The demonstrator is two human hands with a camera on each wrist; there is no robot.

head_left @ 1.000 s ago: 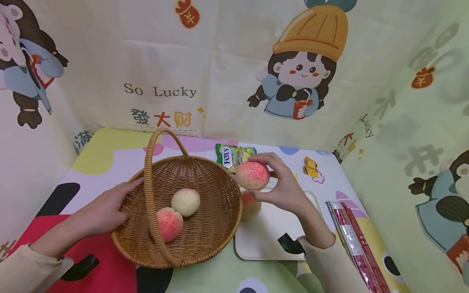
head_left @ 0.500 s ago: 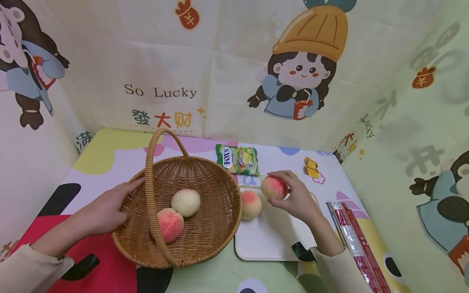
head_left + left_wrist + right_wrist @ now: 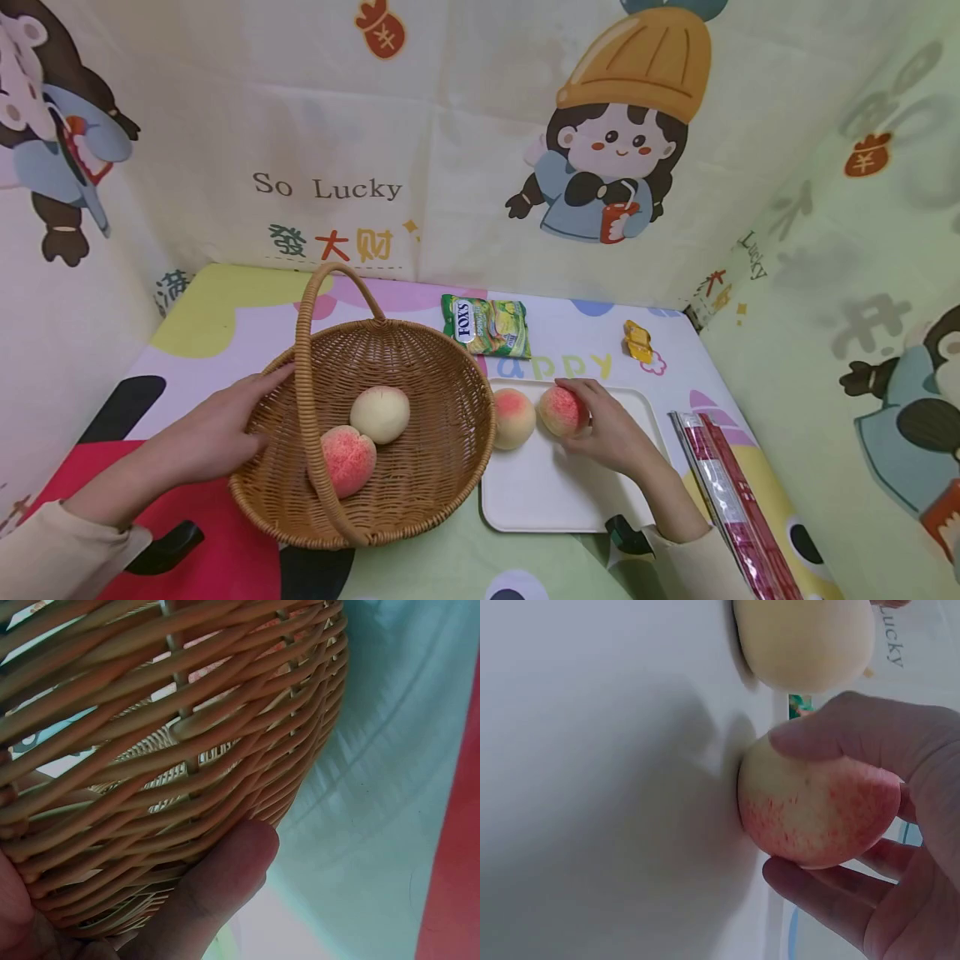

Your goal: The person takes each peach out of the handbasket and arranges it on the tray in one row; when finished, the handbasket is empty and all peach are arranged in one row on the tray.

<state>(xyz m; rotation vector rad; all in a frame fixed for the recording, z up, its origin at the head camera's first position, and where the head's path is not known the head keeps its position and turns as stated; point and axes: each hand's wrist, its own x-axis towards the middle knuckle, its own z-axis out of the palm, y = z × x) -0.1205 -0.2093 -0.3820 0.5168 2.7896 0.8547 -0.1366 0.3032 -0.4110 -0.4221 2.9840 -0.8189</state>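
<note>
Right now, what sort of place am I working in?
Probably a small staged tabletop booth, not a real kitchen. Cartoon-printed cloth walls it in on three sides and covers the table. On it stand a wicker basket with two peaches and a white tray, where the right hand grips a peach.

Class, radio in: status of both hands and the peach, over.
Left hand steadies wicker basket. Right hand grips peach, resting on white tray beside second peach. Nothing obstructing.

Four peaches [image 3: 563,411], one basket [image 3: 420,350], one tray [image 3: 555,492], one candy bag [image 3: 486,326].
</note>
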